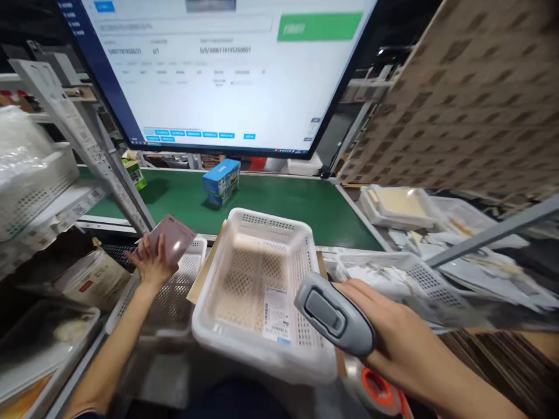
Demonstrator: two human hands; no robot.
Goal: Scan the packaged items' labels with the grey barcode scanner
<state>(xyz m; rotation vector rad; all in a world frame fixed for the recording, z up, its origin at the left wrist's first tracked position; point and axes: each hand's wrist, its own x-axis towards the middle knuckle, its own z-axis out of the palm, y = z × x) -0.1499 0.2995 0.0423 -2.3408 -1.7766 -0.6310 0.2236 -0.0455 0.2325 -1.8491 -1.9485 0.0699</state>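
Right hand (393,337) grips a scanner (334,314) at lower right; left hand (151,262) holds a small packet (172,238) loosely at centre left, so it could slip into the basket (257,279).

Scanner (334,317): grey handheld barcode scanner with a darker grey trigger pad on top; it is gripped in the right hand (393,343), its head tilted down-left over the near right corner of the white basket.
Packet (171,240): small, flat, mauve-pink and glossy; it is held tilted in the left hand (151,262), above a second perforated basket at the left.
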